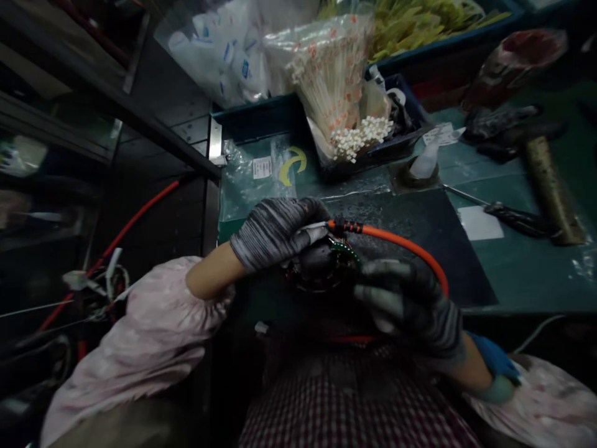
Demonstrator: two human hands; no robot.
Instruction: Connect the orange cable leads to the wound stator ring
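Observation:
My left hand [282,233], in a grey striped glove, is closed with thumb and fingers round the end of an orange cable [401,241]. Black bands wrap the cable near that end. Just below lies a dark round part [319,261], like a motor core, with a green circuit board [344,250] and thin wires at its upper right. My right hand [405,302], gloved too and blurred, is to the right of the round part. Its pale fingertips are apart and point left, with nothing visible between them. The round part's underside is lost in shadow.
Behind my hands, a dark bin [373,158] holds a bag of white-tipped sticks [336,93]. A yellow curved strip [293,167] lies on plastic film. To the right are a screwdriver [522,219], a hammer [553,186] and a stained can [517,65]. A metal post [140,118] stands left.

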